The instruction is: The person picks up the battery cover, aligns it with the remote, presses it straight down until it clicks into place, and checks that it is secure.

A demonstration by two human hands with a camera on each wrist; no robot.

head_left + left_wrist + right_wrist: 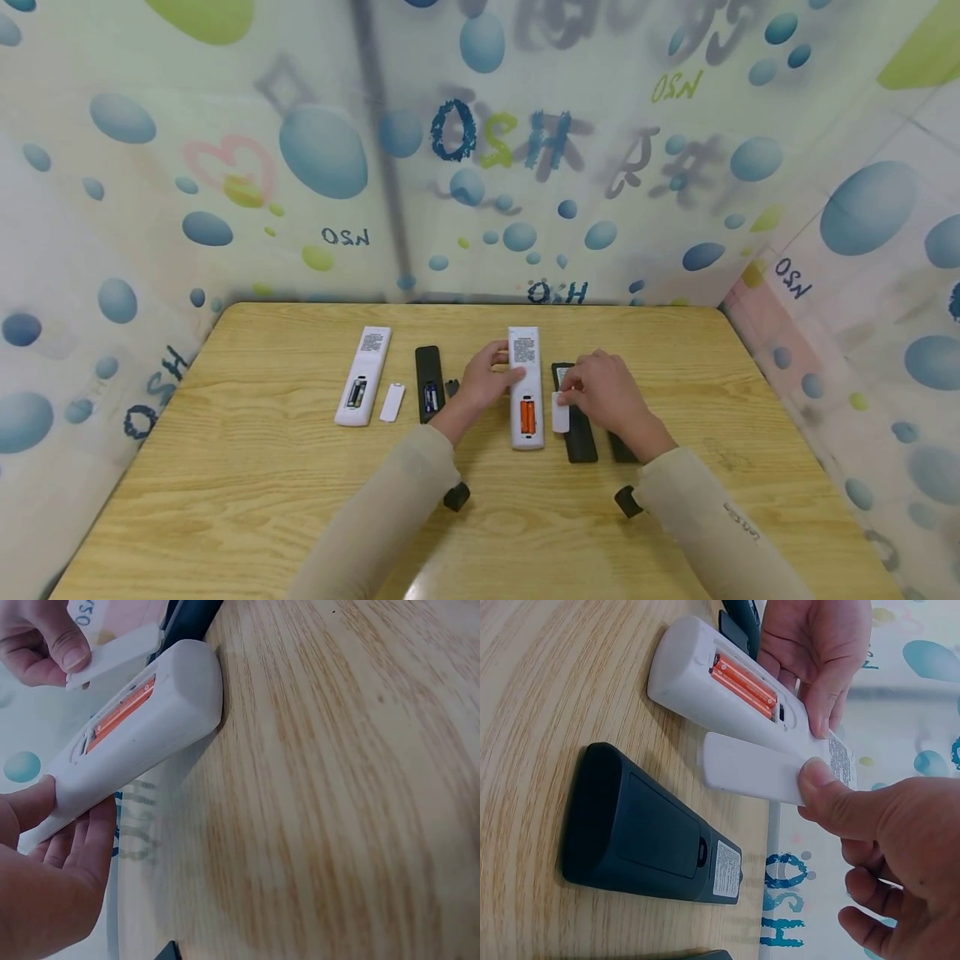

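My left hand (486, 379) grips a white remote control (527, 375) by its upper part, thumb on the back face and fingers round the side. The remote lies back side up, its battery bay uncovered, with orange batteries (742, 686) seated in it. Between thumb and fingers of my right hand (606, 390) is a white battery cover (754, 769), held by one end just beside the remote and apart from it. Under that cover lies a black remote (656, 825), back up, its own cover in place.
Left on the wooden table (225, 483) lie another white remote (363, 375) with its bay uncovered, a loose white cover (392, 402) and a black remote (429, 379) with batteries showing. A second black remote (622, 448) is partly hidden by my right arm. A patterned curtain (420, 217) stands behind.
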